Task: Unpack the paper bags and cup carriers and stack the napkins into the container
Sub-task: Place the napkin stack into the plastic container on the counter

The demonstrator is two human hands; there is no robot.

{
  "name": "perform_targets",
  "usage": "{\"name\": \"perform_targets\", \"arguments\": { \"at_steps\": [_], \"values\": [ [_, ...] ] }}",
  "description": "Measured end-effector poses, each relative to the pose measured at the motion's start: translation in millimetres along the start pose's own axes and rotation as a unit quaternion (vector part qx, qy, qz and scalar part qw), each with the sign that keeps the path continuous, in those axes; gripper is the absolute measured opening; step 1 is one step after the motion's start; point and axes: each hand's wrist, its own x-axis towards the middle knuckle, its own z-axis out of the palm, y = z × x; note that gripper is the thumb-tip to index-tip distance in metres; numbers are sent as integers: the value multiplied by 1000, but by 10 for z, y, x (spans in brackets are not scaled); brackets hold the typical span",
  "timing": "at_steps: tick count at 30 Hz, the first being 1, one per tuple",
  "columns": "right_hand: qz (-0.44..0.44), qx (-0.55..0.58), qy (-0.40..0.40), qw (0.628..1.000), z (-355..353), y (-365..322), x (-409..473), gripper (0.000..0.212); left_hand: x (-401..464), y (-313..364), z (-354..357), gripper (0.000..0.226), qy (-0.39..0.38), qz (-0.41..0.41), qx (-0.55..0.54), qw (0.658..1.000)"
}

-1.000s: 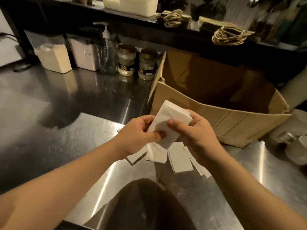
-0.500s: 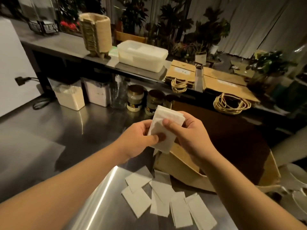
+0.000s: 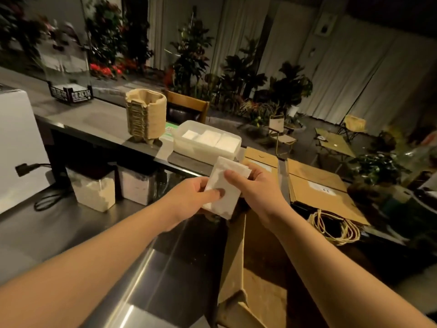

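Glossy steel counter [image 3: 71,233], matt brown cardboard box [image 3: 260,292], soft white paper napkins [image 3: 224,185], translucent plastic container [image 3: 203,147].

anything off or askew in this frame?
Nothing serious. The napkin stack gripped between left hand and right hand is slightly fanned, its top edges not flush. The container on the raised shelf already holds neat white stacks. The cup carriers stand upright. No spill shows.
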Motion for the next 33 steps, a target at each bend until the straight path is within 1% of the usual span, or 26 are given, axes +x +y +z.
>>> {"name": "perform_targets", "arguments": {
  "at_steps": [3, 4, 7, 9, 11, 14, 18, 23, 28, 33],
  "values": [
    [0, -15, -8, 1000, 34, -146, 312, 15, 212, 112, -218, 25, 22, -4, 23, 999],
    [-5, -26, -9, 1000, 45, -190, 429, 13, 289, 160, -296, 25, 19, -10, 24, 999],
    [-19, -65, -4, 998, 81, -287, 784, 13, 537, 296, -526, 27, 0, -45, -5, 999],
    [-22, -77, -5, 997, 114, -321, 1038, 16, 701, 352, -669, 27, 4, -63, -20, 998],
    [-20, -101, -1, 995, 154, -329, 1314, 23, 861, 380, -807, 25, 25, -71, 1, 997],
    [-21, -137, -3, 990, 214, -319, 1712, 20, 1133, 382, -1007, 18, 66, -73, 38, 994],
    [-42, -172, -3, 984, 293, -288, 2187, 14, 1535, 384, -1195, 22, 99, -79, 49, 991],
    [-44, -223, 5, 974, 412, -208, 2724, 21, 1975, 375, -1366, 21, 151, -82, 80, 982],
    [-35, -228, 1, 973, 508, -69, 3059, 17, 2196, 341, -1418, 16, 195, -52, 185, 962],
    [-34, -230, -8, 973, 571, 37, 3250, 17, 2269, 334, -1408, 15, 224, -30, 294, 929]
  ]
}}
